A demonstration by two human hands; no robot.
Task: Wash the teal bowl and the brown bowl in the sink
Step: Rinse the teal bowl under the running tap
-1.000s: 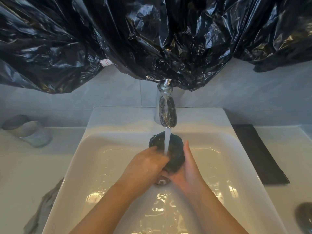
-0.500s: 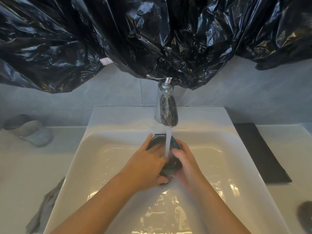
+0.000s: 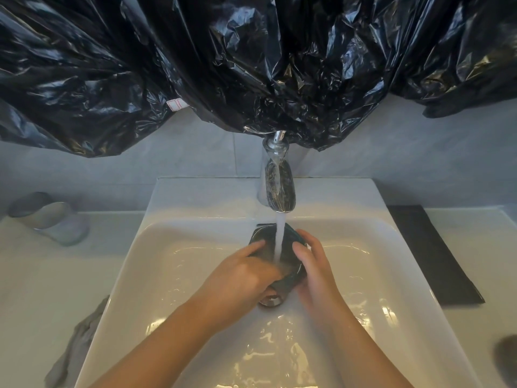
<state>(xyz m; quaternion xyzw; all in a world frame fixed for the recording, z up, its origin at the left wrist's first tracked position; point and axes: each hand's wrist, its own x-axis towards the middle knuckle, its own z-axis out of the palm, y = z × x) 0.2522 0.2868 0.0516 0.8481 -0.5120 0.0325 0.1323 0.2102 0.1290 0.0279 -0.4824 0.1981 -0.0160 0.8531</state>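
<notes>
The teal bowl (image 3: 262,234) is held over the white sink (image 3: 195,208), right under the chrome tap (image 3: 279,189). Its opening faces up and the running water falls straight into it. My left hand (image 3: 246,275) grips the bowl's left side with fingers over the rim. On the other side, my right hand (image 3: 316,270) clasps it, fingertips curled inside. The drain (image 3: 270,300) shows just below the bowl. A dark round blurred thing (image 3: 505,358) lies on the counter at the far right; I cannot tell if it is the brown bowl.
A glass tumbler (image 3: 53,219) lies on its side on the left counter. A grey cloth (image 3: 75,343) hangs at the sink's left edge. A black mat (image 3: 430,253) lies on the right counter. Black plastic sheeting (image 3: 251,65) hangs over the wall, down to the tap.
The bowl has turned from on edge to opening upward, so water now pours inside. Both hands shifted round it, from rubbing its outside to holding its rim.
</notes>
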